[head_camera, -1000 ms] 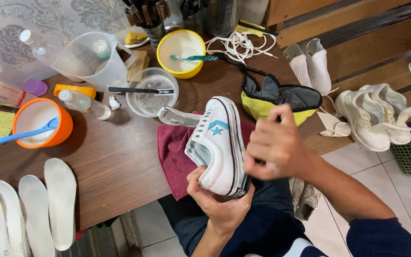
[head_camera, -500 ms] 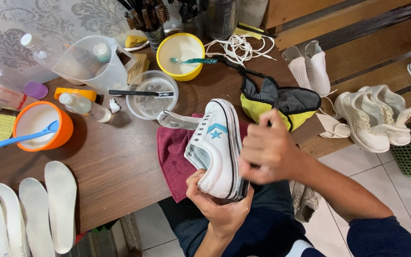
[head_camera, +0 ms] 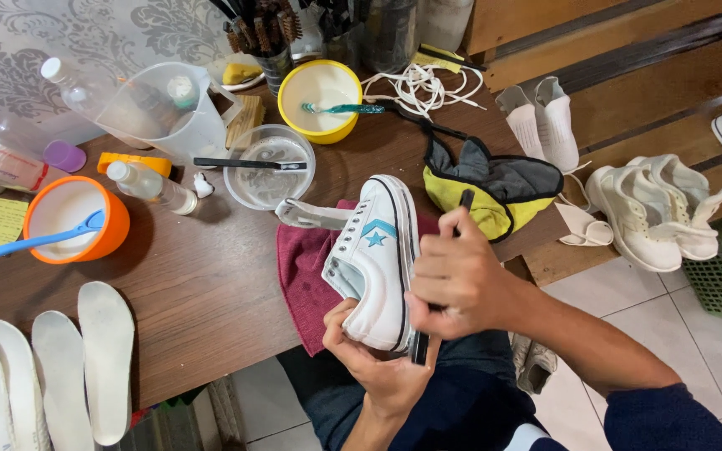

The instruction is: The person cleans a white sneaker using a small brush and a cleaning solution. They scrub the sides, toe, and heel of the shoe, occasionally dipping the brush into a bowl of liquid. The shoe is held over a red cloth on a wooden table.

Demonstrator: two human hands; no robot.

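Cluttered wooden table (head_camera: 211,284), left hand (head_camera: 378,372) cupping white sneaker (head_camera: 373,263), right hand (head_camera: 457,280) gripping perhaps a brush (head_camera: 419,347)

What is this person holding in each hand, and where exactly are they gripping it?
The left hand cups the white sneaker from below at its heel end. The right hand grips a thin dark-handled tool around the middle of its handle, laid along the shoe's sole edge.

A dark brown wooden table (head_camera: 202,284) spreads left of the grip. Pale floor tiles (head_camera: 628,292) lie to its right, a damask-patterned wall (head_camera: 127,33) far beyond, wooden planks (head_camera: 595,50) upper right.
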